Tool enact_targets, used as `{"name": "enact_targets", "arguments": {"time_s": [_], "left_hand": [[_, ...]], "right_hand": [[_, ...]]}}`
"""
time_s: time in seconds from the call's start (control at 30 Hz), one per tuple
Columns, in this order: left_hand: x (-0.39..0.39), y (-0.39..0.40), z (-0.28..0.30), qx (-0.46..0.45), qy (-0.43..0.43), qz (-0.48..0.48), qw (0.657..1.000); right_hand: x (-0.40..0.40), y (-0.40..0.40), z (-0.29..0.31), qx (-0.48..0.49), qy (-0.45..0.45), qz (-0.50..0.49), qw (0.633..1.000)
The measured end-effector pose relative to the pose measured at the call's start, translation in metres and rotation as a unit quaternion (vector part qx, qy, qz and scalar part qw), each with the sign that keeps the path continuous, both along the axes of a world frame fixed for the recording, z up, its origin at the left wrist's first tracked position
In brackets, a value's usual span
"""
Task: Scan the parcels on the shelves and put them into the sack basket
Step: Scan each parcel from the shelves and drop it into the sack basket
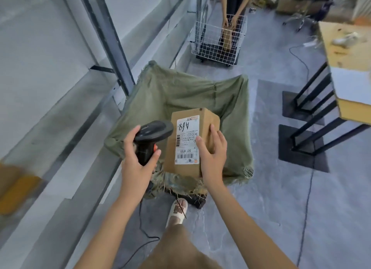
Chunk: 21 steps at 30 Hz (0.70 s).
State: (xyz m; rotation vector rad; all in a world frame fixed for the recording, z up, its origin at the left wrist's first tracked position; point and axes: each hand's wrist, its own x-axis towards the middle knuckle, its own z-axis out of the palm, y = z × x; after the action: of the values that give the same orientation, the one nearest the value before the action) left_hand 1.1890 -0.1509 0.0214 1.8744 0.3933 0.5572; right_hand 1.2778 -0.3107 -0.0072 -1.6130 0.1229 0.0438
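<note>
A brown cardboard parcel (208,126) with a white label marked "A68" is held over the green sack basket (180,92). My right hand (212,154) grips the parcel's right side, thumb on the label face. My left hand (138,154) holds a black barcode scanner (152,132) by its handle, its head right beside the label's left edge. The sack hangs open below the parcel; what lies in it under the parcel is hidden.
Grey metal shelves (60,88) run along the left, with an orange-brown parcel (18,190) at the far left. Another person stands at a white wire cart (218,46) beyond the sack. A wooden table (345,54) on black legs stands right. Cables cross the floor.
</note>
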Motion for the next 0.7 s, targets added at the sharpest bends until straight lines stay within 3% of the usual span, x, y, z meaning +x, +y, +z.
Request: {"name": "enact_targets", "arguments": {"time_s": [0.2, 0.43, 0.7], "left_hand": [[0.097, 0.03, -0.02, -0.029, 0.037, -0.077, 0.996], [0.16, 0.054, -0.069, -0.072, 0.105, -0.149, 0.981], [0.188, 0.063, -0.13, -0.105, 0.14, -0.148, 0.973]], "right_hand": [[0.092, 0.03, -0.053, -0.221, 0.068, -0.066, 0.971], [0.156, 0.061, -0.149, -0.487, 0.126, 0.001, 0.864], [0.196, 0.063, -0.261, -0.585, 0.182, 0.105, 0.783]]}}
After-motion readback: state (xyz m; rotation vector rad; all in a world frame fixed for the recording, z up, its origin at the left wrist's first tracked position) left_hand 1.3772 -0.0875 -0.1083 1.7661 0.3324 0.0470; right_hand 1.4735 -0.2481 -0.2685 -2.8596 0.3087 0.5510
